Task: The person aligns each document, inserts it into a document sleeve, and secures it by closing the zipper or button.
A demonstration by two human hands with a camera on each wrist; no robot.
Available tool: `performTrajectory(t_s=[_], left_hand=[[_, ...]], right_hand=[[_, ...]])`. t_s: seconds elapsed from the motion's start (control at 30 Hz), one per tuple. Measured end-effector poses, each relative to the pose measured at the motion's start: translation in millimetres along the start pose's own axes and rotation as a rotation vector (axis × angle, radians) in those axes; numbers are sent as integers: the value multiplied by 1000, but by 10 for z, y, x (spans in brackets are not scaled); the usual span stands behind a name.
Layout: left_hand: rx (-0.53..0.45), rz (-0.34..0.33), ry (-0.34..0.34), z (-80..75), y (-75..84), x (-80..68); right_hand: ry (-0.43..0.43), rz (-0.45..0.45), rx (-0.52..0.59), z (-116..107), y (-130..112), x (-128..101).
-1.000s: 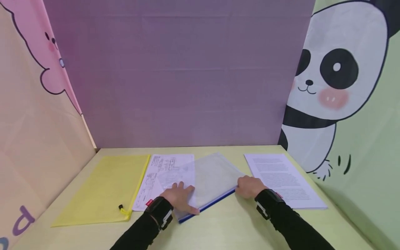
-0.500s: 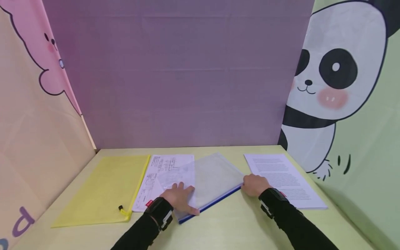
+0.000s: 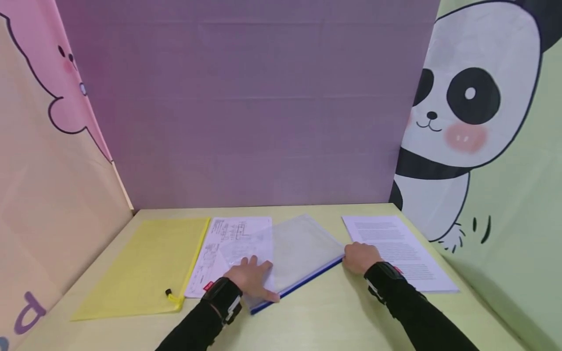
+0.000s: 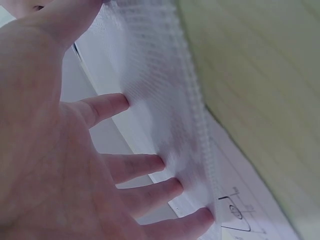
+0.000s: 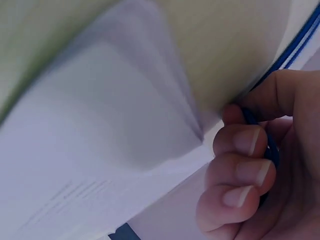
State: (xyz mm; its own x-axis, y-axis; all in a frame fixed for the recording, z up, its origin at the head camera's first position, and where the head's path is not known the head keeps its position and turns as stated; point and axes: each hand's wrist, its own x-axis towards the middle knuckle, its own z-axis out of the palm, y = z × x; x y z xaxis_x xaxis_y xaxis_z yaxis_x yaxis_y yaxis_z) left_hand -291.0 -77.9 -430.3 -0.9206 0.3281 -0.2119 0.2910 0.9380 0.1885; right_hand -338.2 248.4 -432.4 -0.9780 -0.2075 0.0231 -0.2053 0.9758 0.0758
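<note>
A clear mesh zip pouch (image 3: 303, 248) with a blue zipper edge (image 3: 307, 282) lies slanted on the table, its left part over a printed sheet (image 3: 228, 231). My left hand (image 3: 252, 279) presses on its near left corner, fingers spread and thumb by the blue edge; in the left wrist view the fingertips (image 4: 172, 186) rest on the mesh. At the right end of the blue edge, my right hand (image 3: 361, 258) pinches the blue zipper pull (image 5: 272, 150), with its fingers curled in the right wrist view.
On the left lies a yellow zip pouch (image 3: 145, 263) with a black-tipped yellow pull (image 3: 173, 295). A stack of printed paper (image 3: 404, 258) lies at the right, just beyond my right hand. A purple panel (image 3: 263, 107) stands behind the table.
My right hand has slid to the right along the blue edge, so more of that edge shows. The left hand and the pouch have stayed in place.
</note>
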Motion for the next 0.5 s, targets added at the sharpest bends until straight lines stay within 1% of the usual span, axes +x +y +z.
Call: performTrajectory(t_s=[0.13,0.23,0.5], left_hand=[[4,6,14,-18,5,-19],[3,7,20,-29,8,-26],[-14,-3,5,-22,16,-43]], right_hand=[[2,1,-21,-40,8,-18],[-4,1,-18,-79,9,-30],[-24,5,3,-133,11,-66]])
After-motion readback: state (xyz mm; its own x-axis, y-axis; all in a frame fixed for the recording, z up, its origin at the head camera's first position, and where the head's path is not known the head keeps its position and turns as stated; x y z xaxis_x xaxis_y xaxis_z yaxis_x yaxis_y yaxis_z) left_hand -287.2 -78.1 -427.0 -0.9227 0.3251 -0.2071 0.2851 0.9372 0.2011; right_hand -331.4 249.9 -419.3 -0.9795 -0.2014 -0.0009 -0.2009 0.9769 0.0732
